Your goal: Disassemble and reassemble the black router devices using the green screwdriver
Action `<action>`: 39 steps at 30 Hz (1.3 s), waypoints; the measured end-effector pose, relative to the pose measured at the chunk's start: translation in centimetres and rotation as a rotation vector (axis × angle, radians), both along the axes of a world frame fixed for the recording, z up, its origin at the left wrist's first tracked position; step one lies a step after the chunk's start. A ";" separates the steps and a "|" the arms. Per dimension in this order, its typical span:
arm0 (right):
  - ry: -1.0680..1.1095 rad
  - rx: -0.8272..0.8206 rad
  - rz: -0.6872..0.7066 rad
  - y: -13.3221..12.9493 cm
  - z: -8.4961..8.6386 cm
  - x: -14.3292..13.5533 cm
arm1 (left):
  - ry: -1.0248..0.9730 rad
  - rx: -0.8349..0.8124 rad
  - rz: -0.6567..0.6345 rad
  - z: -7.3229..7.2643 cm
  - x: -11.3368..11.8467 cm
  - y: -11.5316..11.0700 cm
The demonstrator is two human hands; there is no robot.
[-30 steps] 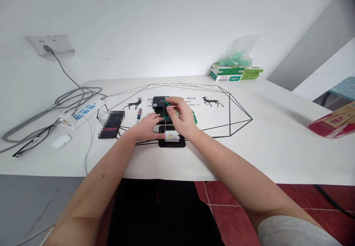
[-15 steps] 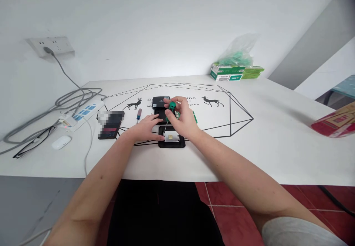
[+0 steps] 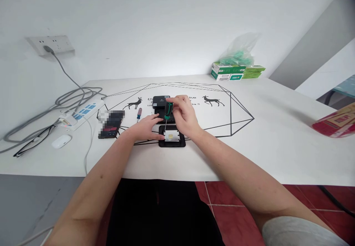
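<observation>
My right hand (image 3: 185,116) grips a green and black screwdriver (image 3: 168,109), held nearly upright. Its tip meets the upper left part of a silver plate (image 3: 174,136) in a black casing (image 3: 172,144) lying on the table. Fingers apart, my left hand (image 3: 146,127) rests at the casing's left edge, the thumb touching it there. Just behind are a dark flat part (image 3: 160,116), which the fingertips of my left hand reach, and a black piece with small labels (image 3: 160,101).
A second screwdriver (image 3: 139,113), a phone (image 3: 112,126), a white mouse (image 3: 61,141), glasses (image 3: 34,142) and a power strip (image 3: 85,112) with cables lie left. Green boxes (image 3: 230,70) stand at the back right, a red package (image 3: 337,122) at the far right.
The screwdriver has gone from tilted to more upright, and the fingers of my right hand have shifted round its handle. My left hand has stayed in place.
</observation>
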State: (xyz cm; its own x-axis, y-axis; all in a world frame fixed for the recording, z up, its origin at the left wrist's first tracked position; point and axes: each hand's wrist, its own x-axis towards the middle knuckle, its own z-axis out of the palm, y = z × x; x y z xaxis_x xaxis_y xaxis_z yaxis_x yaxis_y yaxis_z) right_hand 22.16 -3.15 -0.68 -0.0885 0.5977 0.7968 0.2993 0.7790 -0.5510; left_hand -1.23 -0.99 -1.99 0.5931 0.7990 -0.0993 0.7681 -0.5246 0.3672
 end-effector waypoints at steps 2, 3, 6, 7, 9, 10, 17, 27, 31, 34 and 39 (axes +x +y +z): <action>0.016 -0.055 0.023 -0.2 0.1 -0.1 | -0.004 0.005 0.004 0.0 0.0 0.0; 0.030 -0.091 0.037 -0.2 0.2 -0.1 | -0.007 0.004 0.003 -0.1 0.0 0.0; 0.081 -0.209 0.058 -0.4 0.3 -0.3 | -0.049 0.017 -0.022 -0.1 -0.1 0.0; 0.093 -0.242 0.059 -0.5 0.3 -0.3 | -0.067 0.030 -0.035 -0.2 0.0 0.0; 0.099 -0.280 0.050 -0.5 0.4 -0.4 | -0.094 0.066 -0.055 -0.2 0.0 0.0; 0.099 -0.287 0.042 -0.6 0.4 -0.4 | -0.100 0.089 -0.063 -0.2 0.0 0.0; 0.046 -0.246 0.000 -0.8 0.5 -0.3 | -0.120 0.194 -0.126 0.0 0.3 -0.1; 0.005 -0.080 -0.033 -0.3 0.2 -0.2 | -0.192 0.261 -0.155 0.1 0.7 -0.3; 0.034 -0.083 -0.045 -0.3 0.2 -0.1 | -0.222 0.235 -0.171 0.3 0.9 -0.4; 0.059 -0.089 -0.049 -0.3 0.2 0.0 | -0.232 0.209 -0.187 0.3 1.1 -0.5; 0.084 -0.059 -0.066 -0.1 0.1 0.1 | -0.262 0.213 -0.195 -0.2 1.3 0.1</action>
State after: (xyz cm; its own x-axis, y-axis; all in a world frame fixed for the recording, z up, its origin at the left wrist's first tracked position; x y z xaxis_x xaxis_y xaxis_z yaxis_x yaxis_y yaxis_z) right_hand 22.24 -3.25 -0.62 0.0183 0.6463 0.7629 0.2993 0.7245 -0.6209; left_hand 0.02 -0.94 -2.15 0.7195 0.6548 0.2315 0.5409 -0.7374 0.4046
